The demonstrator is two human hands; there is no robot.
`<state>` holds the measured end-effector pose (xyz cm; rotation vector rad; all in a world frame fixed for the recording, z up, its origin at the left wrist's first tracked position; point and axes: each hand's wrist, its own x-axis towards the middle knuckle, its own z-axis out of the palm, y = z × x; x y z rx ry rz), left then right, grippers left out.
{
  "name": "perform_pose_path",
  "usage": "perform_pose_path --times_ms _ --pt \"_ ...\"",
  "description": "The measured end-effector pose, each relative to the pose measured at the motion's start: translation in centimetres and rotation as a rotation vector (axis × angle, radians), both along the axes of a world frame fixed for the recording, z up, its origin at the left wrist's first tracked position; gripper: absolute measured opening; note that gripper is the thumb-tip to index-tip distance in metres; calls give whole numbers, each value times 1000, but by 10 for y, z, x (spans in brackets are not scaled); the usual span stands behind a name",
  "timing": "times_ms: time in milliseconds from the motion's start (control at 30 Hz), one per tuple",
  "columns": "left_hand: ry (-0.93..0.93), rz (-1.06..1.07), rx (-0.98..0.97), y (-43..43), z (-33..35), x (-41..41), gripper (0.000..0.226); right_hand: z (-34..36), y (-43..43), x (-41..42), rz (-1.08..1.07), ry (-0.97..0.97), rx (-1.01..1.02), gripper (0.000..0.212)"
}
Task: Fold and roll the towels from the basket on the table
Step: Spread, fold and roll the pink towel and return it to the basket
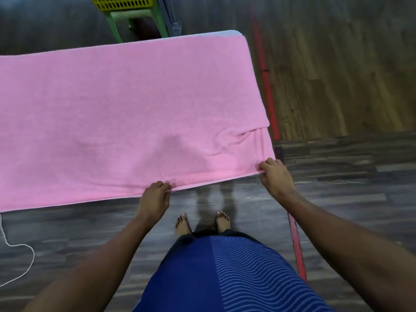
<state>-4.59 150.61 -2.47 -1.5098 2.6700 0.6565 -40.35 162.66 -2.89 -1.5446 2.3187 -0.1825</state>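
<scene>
A large pink towel (126, 113) lies spread flat over the table, covering nearly all of it; only a pale strip of the table's far corner (229, 33) shows. My left hand (155, 197) pinches the towel's near edge around its middle. At the near right corner my right hand (273, 176) grips the towel, fingers curled over the edge. A small fold wrinkles the cloth just above the right hand. The yellow basket (122, 3) stands on a green stool beyond the table.
The green stool (135, 21) sits at the table's far side. Red tape (267, 91) runs along the wooden floor to the right. A white cord (20, 251) lies on the floor at left. My bare feet stand close to the table's near edge.
</scene>
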Motion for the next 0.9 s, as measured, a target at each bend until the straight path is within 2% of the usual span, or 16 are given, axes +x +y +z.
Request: perform_pose_path --times_ms 200,300,367,500,667,767,900 --pt "-30 -72 52 -5 -1 2 7 -11 15 12 -156 -98 -15 26" --pt "-22 -109 81 -11 -1 -6 14 -9 11 16 -193 -120 -21 25" --pt "-17 -124 59 -19 -2 -23 11 -8 7 18 -226 -133 5 26" --pt "-40 -225 117 -26 -1 -68 19 -15 14 21 -295 -168 134 32" --pt "-11 -207 -67 -26 5 -96 25 -20 31 26 -254 -164 308 38" --pt "-39 -105 -56 -33 8 -97 46 -14 23 27 -300 -172 203 34" --pt "-81 -79 68 -37 5 -84 53 2 -13 27 -280 -175 46 29"
